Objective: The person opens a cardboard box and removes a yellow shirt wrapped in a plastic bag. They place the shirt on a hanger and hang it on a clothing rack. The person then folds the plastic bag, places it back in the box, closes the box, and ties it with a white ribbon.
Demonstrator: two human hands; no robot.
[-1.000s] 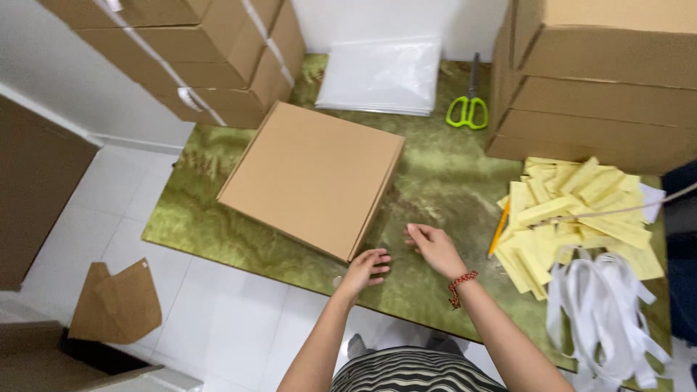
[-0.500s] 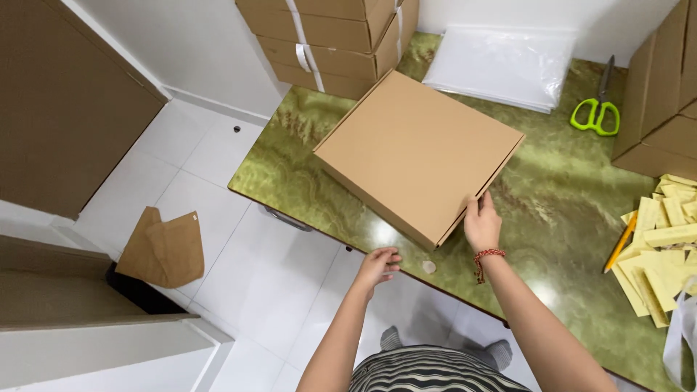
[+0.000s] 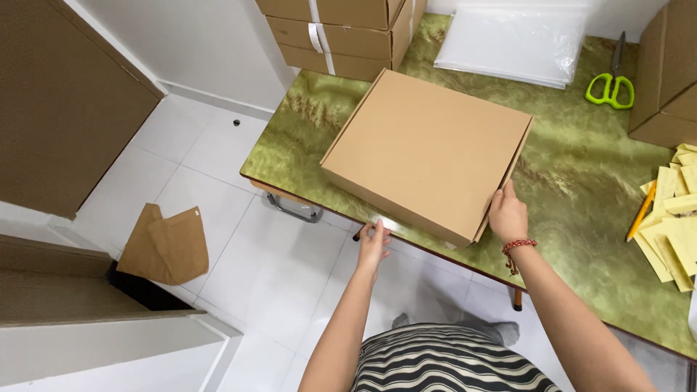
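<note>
Fingers of right hand (image 3: 507, 215) pressed flat vs near-right corner of closed cardboard box (image 3: 428, 152), not wrapped round it. Left hand (image 3: 373, 244) loosely spread, fingertips at box's near edge by table rim (image 3: 305, 194). Box flat on green marble-look table, near its front-left corner. Green scissors (image 3: 611, 90) & clear plastic bags (image 3: 512, 45) behind; yellow strips (image 3: 675, 218) to right. Stacked cartons (image 3: 341, 33) far left.

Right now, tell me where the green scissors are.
The green scissors lie at the far right of the green table in the head view, between the clear plastic bags and the stacked cardboard boxes on the right.
</note>
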